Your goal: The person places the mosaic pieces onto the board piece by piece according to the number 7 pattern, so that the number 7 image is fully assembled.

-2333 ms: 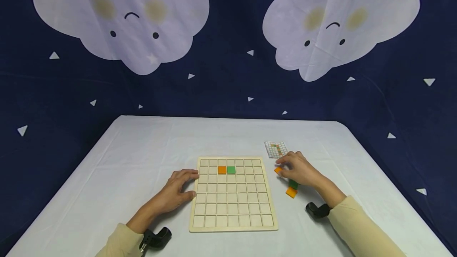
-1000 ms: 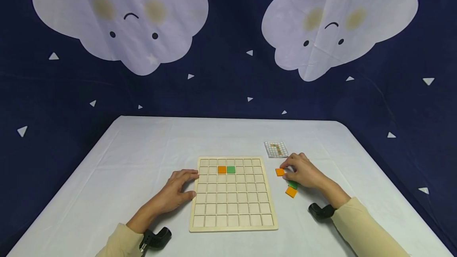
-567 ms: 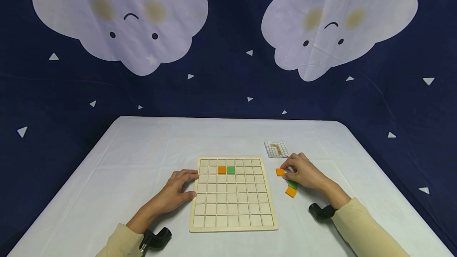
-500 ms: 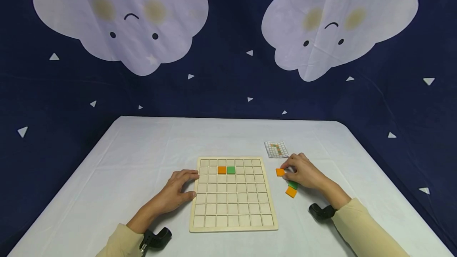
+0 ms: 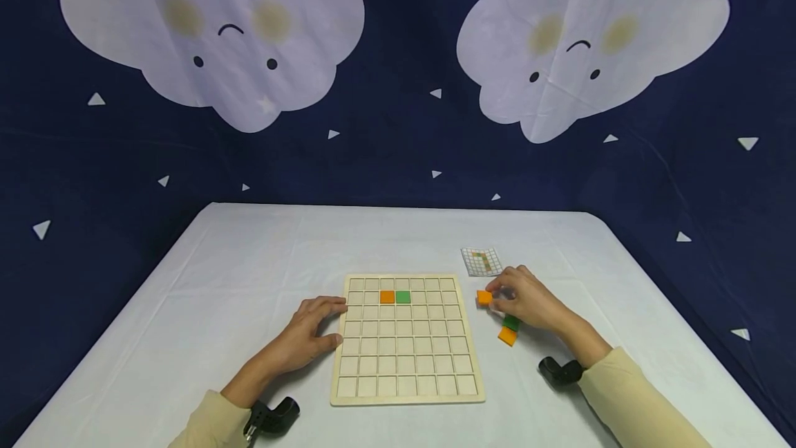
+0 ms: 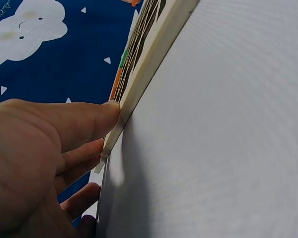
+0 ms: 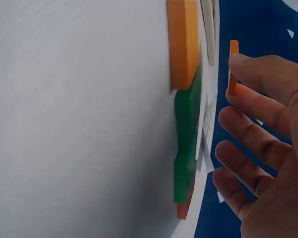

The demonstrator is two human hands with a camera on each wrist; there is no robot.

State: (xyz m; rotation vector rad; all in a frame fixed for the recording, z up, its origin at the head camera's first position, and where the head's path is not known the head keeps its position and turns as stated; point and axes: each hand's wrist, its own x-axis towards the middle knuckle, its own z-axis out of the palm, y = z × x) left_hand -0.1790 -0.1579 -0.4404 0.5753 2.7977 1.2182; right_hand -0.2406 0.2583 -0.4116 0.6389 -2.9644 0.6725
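My right hand [image 5: 528, 298] pinches an orange square tile [image 5: 484, 298] between thumb and index finger. In the right wrist view this tile [image 7: 233, 67] is held off the table, its thin side showing. Beneath that hand, green tiles [image 7: 186, 134] and an orange tile [image 7: 184, 44] lie in a row, partly hidden in the head view. My left hand [image 5: 301, 337] rests at the left edge of a wooden grid board [image 5: 405, 403], thumb and fingertips touching the rim. One orange tile [image 5: 387, 297] and one green tile [image 5: 403, 297] sit side by side in the board's second row.
A small card [image 5: 481, 262] printed with a coloured grid pattern lies beyond the right hand. The white-covered table [image 5: 273, 240] ends at a dark blue cloth backdrop [image 5: 398, 157] with clouds and triangles.
The right hand first drew slightly back toward the person. Since half a second ago the pinched orange tile has tilted and shifted a little left. The left hand has stayed put.
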